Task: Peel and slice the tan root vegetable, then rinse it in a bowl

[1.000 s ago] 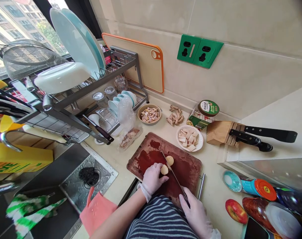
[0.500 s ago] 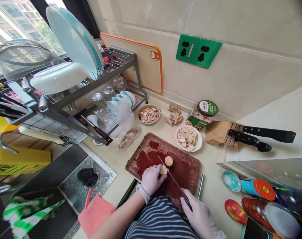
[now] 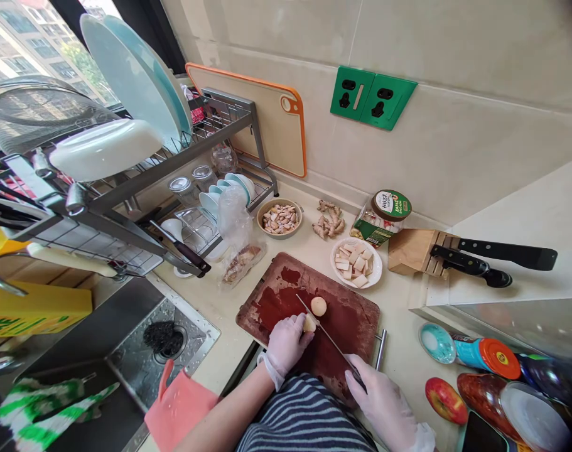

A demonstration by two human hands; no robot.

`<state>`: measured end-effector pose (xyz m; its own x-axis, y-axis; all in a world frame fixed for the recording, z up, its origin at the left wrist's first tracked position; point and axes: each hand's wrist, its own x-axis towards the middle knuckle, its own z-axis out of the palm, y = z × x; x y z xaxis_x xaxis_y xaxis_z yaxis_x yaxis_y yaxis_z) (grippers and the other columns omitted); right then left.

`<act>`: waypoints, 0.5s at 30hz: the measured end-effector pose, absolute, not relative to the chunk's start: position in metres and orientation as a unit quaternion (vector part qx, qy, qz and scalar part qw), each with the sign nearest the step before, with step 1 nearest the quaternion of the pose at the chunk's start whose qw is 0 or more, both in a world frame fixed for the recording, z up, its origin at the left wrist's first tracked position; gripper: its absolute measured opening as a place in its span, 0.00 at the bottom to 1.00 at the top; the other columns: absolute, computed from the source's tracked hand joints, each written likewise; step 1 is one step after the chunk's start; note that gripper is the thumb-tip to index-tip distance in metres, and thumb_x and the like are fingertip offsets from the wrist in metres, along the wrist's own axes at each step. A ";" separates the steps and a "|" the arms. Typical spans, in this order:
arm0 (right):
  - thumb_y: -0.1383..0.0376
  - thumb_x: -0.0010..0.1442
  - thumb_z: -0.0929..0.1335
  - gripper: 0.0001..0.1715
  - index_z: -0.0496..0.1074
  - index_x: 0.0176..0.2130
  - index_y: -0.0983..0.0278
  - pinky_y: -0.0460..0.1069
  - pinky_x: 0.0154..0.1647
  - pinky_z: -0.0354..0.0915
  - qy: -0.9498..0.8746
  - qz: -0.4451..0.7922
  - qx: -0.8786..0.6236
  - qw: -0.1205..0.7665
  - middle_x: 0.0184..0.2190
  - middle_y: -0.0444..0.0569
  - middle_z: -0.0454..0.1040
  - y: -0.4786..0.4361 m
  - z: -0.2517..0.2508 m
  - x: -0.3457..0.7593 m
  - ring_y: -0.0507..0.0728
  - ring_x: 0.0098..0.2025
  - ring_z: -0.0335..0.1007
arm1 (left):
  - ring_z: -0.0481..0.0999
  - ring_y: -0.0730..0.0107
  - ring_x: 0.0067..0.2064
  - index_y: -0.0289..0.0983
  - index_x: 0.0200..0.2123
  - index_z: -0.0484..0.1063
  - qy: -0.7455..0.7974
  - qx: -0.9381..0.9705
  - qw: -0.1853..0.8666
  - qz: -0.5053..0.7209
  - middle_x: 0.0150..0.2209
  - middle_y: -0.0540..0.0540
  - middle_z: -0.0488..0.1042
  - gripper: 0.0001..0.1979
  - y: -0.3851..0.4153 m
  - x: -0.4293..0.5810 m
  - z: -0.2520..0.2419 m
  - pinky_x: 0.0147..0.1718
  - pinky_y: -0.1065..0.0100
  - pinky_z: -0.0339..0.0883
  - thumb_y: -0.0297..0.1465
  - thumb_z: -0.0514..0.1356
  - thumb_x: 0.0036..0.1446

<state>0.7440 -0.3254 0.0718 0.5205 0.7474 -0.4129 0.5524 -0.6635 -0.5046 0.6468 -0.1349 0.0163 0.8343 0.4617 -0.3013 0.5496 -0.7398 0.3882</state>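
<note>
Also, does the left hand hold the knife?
No, the right hand grips the knife, while the left hand steadies a pale food piece.

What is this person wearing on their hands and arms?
Both the left hand and the right hand wear thin, whitish, see-through disposable gloves that wrinkle and bunch at the wrists. The left forearm has no sleeve in view. Between the arms shows a striped garment, dark blue and white.
</note>
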 end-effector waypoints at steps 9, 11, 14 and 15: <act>0.61 0.64 0.55 0.19 0.70 0.45 0.62 0.48 0.41 0.65 -0.371 0.334 -0.855 0.140 0.42 0.53 0.77 -0.315 0.032 0.745 0.57 0.41 0.75 | 0.73 0.59 0.44 0.36 0.50 0.65 0.269 0.927 0.252 -0.074 0.42 0.42 0.74 0.19 -0.134 0.644 0.013 0.45 0.60 0.65 0.37 0.55 0.58; 0.60 0.64 0.55 0.20 0.69 0.47 0.61 0.48 0.43 0.65 -0.368 0.338 -0.850 0.164 0.44 0.54 0.77 -0.318 0.029 0.743 0.58 0.43 0.75 | 0.71 0.58 0.46 0.37 0.51 0.64 0.245 0.934 0.256 -0.049 0.47 0.42 0.72 0.19 -0.130 0.641 0.014 0.46 0.60 0.64 0.35 0.57 0.56; 0.57 0.64 0.55 0.22 0.69 0.48 0.61 0.49 0.45 0.65 -0.360 0.339 -0.845 0.202 0.45 0.54 0.76 -0.322 0.033 0.741 0.58 0.45 0.74 | 0.67 0.60 0.52 0.42 0.51 0.63 0.143 0.954 0.262 -0.026 0.55 0.45 0.67 0.19 -0.122 0.638 0.017 0.48 0.60 0.62 0.29 0.57 0.56; 0.56 0.64 0.55 0.22 0.69 0.48 0.61 0.49 0.45 0.66 -0.355 0.338 -0.846 0.211 0.45 0.54 0.76 -0.323 0.035 0.740 0.59 0.45 0.74 | 0.67 0.61 0.52 0.43 0.51 0.63 0.108 0.958 0.264 -0.026 0.55 0.46 0.67 0.18 -0.119 0.639 0.018 0.48 0.61 0.62 0.27 0.56 0.56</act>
